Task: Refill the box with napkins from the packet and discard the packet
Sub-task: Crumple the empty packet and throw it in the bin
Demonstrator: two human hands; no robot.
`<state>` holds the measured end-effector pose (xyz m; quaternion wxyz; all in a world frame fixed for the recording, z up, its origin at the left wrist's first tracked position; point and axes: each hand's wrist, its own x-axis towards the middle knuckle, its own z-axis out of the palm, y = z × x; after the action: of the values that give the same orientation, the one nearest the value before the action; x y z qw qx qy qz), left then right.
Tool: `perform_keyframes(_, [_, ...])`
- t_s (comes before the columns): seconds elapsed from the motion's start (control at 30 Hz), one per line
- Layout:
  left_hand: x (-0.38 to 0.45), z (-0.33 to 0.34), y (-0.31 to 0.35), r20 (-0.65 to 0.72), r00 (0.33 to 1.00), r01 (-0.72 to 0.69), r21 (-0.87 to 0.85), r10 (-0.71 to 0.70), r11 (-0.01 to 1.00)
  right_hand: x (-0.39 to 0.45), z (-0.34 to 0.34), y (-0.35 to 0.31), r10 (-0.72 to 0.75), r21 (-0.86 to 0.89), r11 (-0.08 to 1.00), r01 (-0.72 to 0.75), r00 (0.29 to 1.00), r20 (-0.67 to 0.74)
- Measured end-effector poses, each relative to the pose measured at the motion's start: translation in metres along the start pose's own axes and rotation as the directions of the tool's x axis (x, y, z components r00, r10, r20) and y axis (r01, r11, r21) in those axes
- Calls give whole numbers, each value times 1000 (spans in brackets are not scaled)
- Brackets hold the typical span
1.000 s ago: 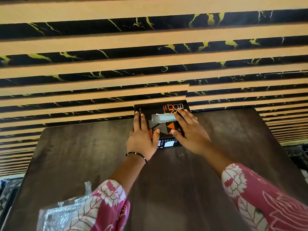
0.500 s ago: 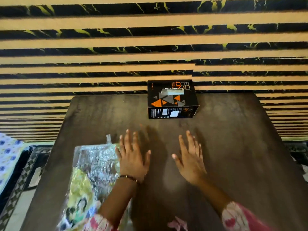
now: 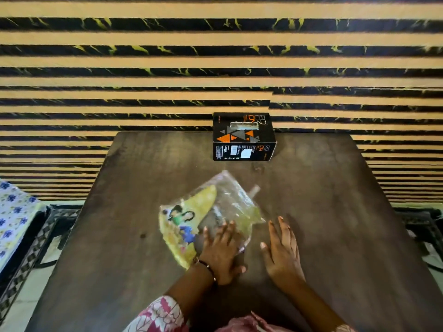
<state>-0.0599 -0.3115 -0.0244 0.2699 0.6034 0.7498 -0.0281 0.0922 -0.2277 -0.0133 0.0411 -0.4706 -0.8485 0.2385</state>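
- Head view looks down on a dark tabletop (image 3: pixel 323 212) with the black box (image 3: pixel 243 137) standing at its far edge, against a striped wall (image 3: pixel 143 56).
- A white strip of napkin shows in the slot on the box top, so the refill looks done, as a judgement.
- The packet (image 3: pixel 203 212) lies flat near the middle of the tabletop, well apart from the box; it looks limp and see-through, apparently emptied.
- What is left: discarding the packet. No bin is visible.
- The left hand (image 3: pixel 221 252) lies palm down on the packet's near end, fingers straight and spread, pressing rather than gripping.
- The right hand (image 3: pixel 281 250) rests flat on the bare tabletop just beside the packet, fingers straight, holding nothing.
- Both forearms reach forward from patterned pink sleeves (image 3: pixel 163 315).
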Motion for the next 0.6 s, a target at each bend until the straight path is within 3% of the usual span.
perform_keyframes(0.1, [10, -3, 10, 77, 982, -180, 69, 175, 981, -7, -6, 5, 7, -5, 1000, -7, 1000, -24])
perform_keyframes(0.23, [3, -14, -1, -27, 978, -204, 102, 207, 974, -13, -7, 8, 6, 5, 1000, -6, 1000, 5])
perform_keyframes(0.3, [-8, -19, -15, -135, 984, -106, 89, 117, 990, -11, -6, 8, -39, 23, 999, 39, 999, -4])
perform_keyframes(0.37, [-18, -19, -31, -252, 965, 77, 26, -68, 997, -8, -6, 6, -103, 78, 992, 98, 993, 62])
perform_keyframes(0.43, [-23, -17, -41, -276, 894, 330, -125, -353, 936, -4, -2, 5, -142, 143, 983, 116, 971, 191])
perform_keyframes(0.5, [-25, -15, -41, -202, 797, 501, -307, -570, 809, -3, 4, 3, -151, 171, 980, 105, 947, 283])
perform_keyframes(0.53, [-25, -12, -38, -174, 780, 519, -355, -600, 778, -3, 8, 1, -149, 183, 979, 94, 938, 313])
perform_keyframes(0.6, [-23, -5, -27, -180, 810, 453, -411, -558, 791, -4, 12, -3, -146, 212, 975, 69, 917, 372])
